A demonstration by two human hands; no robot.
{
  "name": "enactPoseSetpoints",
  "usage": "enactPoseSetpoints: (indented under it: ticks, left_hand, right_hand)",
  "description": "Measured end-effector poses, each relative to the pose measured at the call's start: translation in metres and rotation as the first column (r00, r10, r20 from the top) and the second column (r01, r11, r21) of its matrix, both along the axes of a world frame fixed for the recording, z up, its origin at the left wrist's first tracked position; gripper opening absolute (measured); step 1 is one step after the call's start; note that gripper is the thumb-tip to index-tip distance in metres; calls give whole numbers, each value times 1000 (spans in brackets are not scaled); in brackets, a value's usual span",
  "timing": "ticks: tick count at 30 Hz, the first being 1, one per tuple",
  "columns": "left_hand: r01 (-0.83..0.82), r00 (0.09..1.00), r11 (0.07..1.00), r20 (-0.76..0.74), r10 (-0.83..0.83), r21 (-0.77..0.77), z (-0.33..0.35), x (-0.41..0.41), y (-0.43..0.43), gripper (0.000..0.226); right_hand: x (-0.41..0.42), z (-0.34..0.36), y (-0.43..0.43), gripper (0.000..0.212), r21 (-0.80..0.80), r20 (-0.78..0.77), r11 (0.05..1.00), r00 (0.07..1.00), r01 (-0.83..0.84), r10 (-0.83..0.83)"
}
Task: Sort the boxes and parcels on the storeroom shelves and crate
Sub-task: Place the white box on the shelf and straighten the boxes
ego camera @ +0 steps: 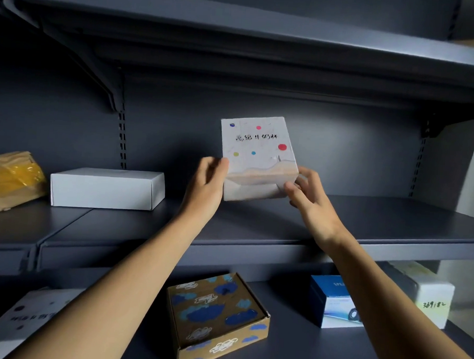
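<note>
A white box with coloured dots and handwritten black characters [256, 150] is held tilted over the middle shelf [337, 225], its lower edge close to the shelf surface. My left hand [209, 183] grips its lower left side, thumb on the front face. My right hand [309, 194] holds its lower right corner with curled fingers. A plain white flat box [106, 187] lies on the same shelf to the left. Beside it at the far left sits a yellow and brown wrapped parcel [9, 179].
On the lower shelf lie a brown box printed with blue clouds [217, 318], a blue speaker box [331, 302], a white box with a handwritten number [430, 296] and a white dotted box [22, 319] at the left. An upper shelf [265, 43] overhangs above.
</note>
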State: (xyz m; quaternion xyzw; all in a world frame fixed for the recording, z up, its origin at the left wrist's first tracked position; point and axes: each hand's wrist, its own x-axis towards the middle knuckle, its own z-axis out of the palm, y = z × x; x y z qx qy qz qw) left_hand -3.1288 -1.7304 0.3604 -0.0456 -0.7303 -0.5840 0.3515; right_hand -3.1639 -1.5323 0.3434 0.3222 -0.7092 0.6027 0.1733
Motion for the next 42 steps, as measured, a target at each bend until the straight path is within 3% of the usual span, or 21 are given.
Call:
enactPoseSetpoints:
  ticks: [2,5,9,13,16,18,21,26,30,34,42]
  left_hand:
    - [9,1000,1000,-8,-9,-1,2,3,1,31]
    - [-8,1000,1000,-7,8,9,5,7,4,65]
    - [-12,1000,999,3,12,48,4,6,4,39]
    - [3,1000,1000,29,-3,16,4,4,2,57]
    - [4,1000,1000,30,-3,-29,-2,-1,-1,34]
    - [-2,999,995,37,5,-95,-5,-3,-2,17]
    - [-1,999,987,38,7,-164,-8,-5,-2,24]
    - [-10,987,974,155,46,-226,-12,-11,-2,28]
    - [-92,971,941,181,158,-327,-11,-7,-1,36]
    - [-215,945,889,144,295,-405,-11,6,2,42]
    - [-256,942,879,100,320,-402,0,40,-12,36]
  right_hand:
    - [-3,-1,1,31,22,-18,1000,1000,14,-14]
    - [-5,-1,2,38,82,-43,995,998,52,-48]
    - [-3,0,0,36,62,-15,996,998,68,-67]
    - [-2,-1,0,26,8,67,998,995,70,-70]
    - [-5,-1,-2,27,19,86,992,988,127,-128]
    - [-10,-2,-3,17,41,59,985,984,165,-167]
    - [-18,-5,-3,27,74,61,987,988,140,-144]
    - [-26,-6,-6,32,162,-17,922,936,351,-353]
    - [-24,-8,-6,36,97,-60,905,910,414,-410]
    - [-13,-8,-6,14,24,-211,924,905,382,-369]
    - [20,7,-32,18,119,-287,965,938,234,-192]
